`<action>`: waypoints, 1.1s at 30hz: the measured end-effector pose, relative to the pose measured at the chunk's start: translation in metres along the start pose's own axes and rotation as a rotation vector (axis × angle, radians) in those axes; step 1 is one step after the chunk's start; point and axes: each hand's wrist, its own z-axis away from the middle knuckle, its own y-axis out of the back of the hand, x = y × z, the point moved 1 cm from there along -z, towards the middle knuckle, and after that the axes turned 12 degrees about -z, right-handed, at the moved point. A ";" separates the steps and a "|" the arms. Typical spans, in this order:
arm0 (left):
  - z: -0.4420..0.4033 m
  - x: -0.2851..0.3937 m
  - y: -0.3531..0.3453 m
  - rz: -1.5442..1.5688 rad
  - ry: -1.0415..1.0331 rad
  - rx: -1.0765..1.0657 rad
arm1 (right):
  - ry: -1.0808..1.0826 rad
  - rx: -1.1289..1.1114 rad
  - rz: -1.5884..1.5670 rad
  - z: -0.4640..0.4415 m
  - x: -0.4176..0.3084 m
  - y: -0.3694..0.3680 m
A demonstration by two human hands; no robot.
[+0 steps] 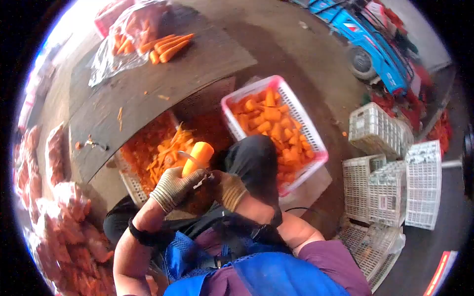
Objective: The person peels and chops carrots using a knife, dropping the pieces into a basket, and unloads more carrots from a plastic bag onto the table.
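My left hand (176, 185), in a striped knit glove, is wrapped round the lower end of a thick orange carrot piece (199, 154) that points up. A thin curved blade (191, 158) lies against the carrot's side. My right hand (228, 190), gloved too, is closed close beside the left; it seems to hold the blade's handle, mostly hidden by the fingers. Below the hands, a crate (132, 186) contains orange peelings (170, 148). A white and pink crate (297, 109) full of cut carrot chunks (272, 114) stands to the right, beyond my knee.
A dark board (197, 64) carries whole carrots (170, 47) in a plastic bag, with a small metal tool (91, 142) at its left. White crates (380, 190) are stacked at right. Filled bags (74, 237) lie at lower left. A blue vehicle (368, 42) stands at upper right.
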 end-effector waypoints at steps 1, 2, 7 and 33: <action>-0.006 0.013 -0.005 -0.068 0.029 -0.034 | 0.060 0.000 0.085 0.001 0.003 0.006; -0.011 0.031 -0.008 -0.138 0.054 -0.068 | 0.118 0.003 0.173 0.001 0.006 0.015; -0.005 0.132 -0.046 -0.933 -0.394 0.095 | 0.144 0.307 0.353 0.028 0.014 0.070; -0.215 0.132 -0.088 -0.632 -0.726 0.222 | -0.529 0.757 -1.172 0.015 0.111 0.187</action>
